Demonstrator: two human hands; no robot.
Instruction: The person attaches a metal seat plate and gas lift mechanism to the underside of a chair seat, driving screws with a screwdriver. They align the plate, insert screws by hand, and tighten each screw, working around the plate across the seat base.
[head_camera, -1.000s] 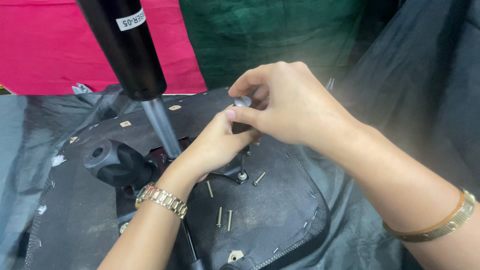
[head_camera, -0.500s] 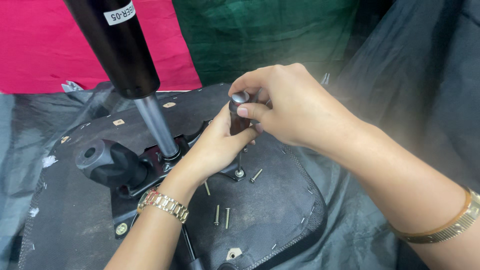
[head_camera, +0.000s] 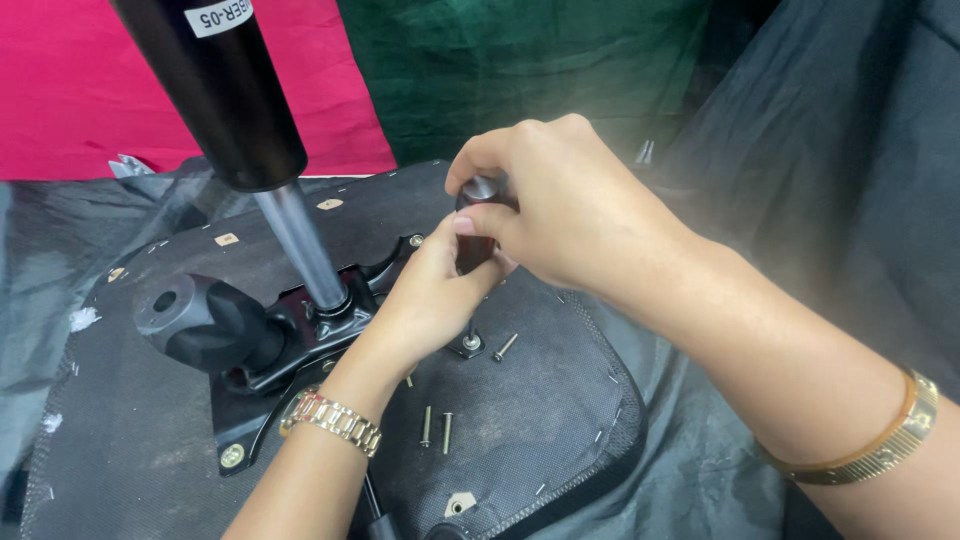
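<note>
Screwdriver (head_camera: 478, 225) upright on a bolt, held in grip of both left hand (head_camera: 430, 300) and right hand (head_camera: 560, 210)

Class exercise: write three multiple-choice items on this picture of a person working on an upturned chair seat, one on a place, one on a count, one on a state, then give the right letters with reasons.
1. Where do the loose screws lie?
A. on the black seat underside
B. on the pink cloth
C. in the left palm

2. How many hands grip the screwdriver handle?
A. none
B. one
C. two

3. How does the screwdriver stand?
A. flat on the seat
B. upright, tip down on a bolt
C. hung from the gas cylinder

Answers: 1 A, they rest on the seat underside. 2 C, right hand and left hand both wrap it. 3 B, its shaft meets the bolt below.
</note>
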